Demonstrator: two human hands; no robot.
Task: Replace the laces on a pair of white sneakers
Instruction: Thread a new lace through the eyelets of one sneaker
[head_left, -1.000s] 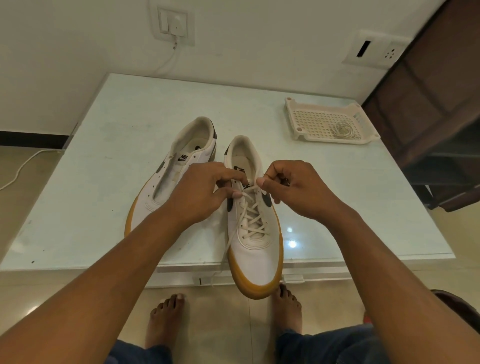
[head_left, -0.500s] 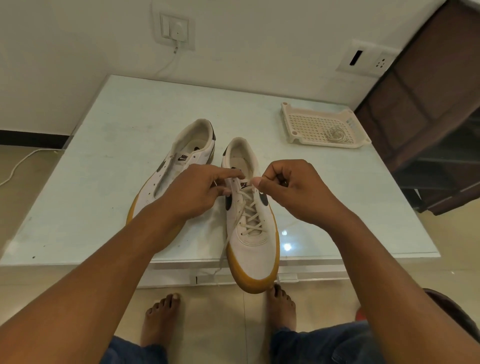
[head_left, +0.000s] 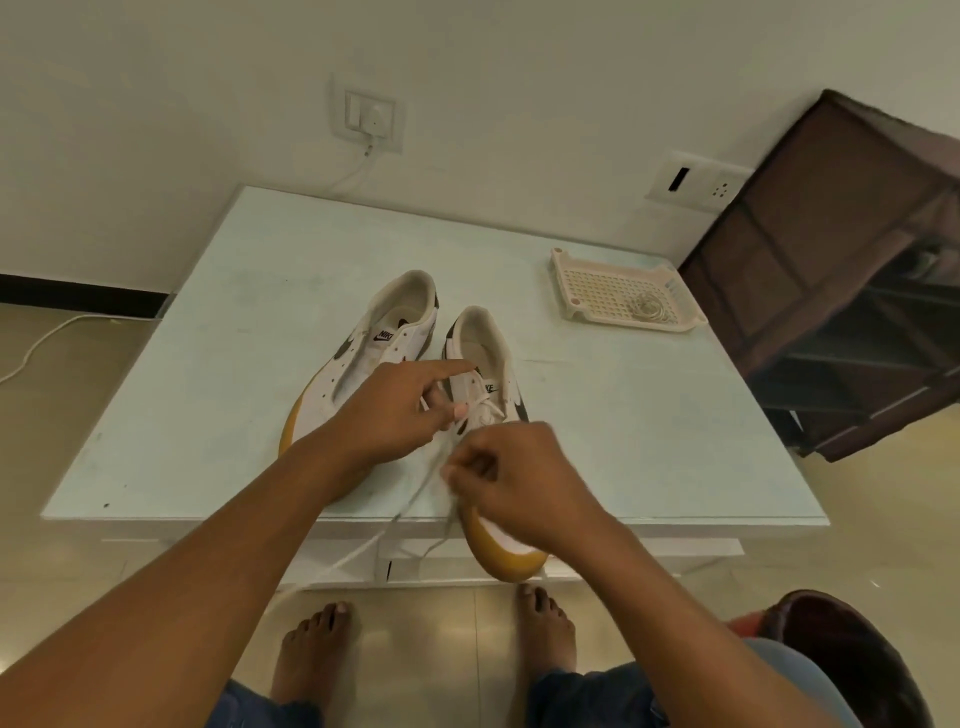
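Centrally, head cam: two white sneakers w/ gum soles side by side on pale tabletop (head_left: 208, 364), heels twd wall; unlaced sneaker (head_left: 363, 358) on left, laced sneaker (head_left: 488, 353) on right w/ toe past near edge; left hand (head_left: 395, 415) over its tongue, index out straight, thumb & other fingers pinching lace (head_left: 363, 552); right hand (head_left: 519, 478) nearer, fingers curled, pinching same lace, blurred; loose ends trailing off near edge; perforated tray (head_left: 571, 306) at far right corner, coiled lace (head_left: 647, 306) inside.

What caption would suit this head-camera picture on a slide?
Left hand and right hand pinch the lace on one white sneaker; its unlaced mate lies alongside.
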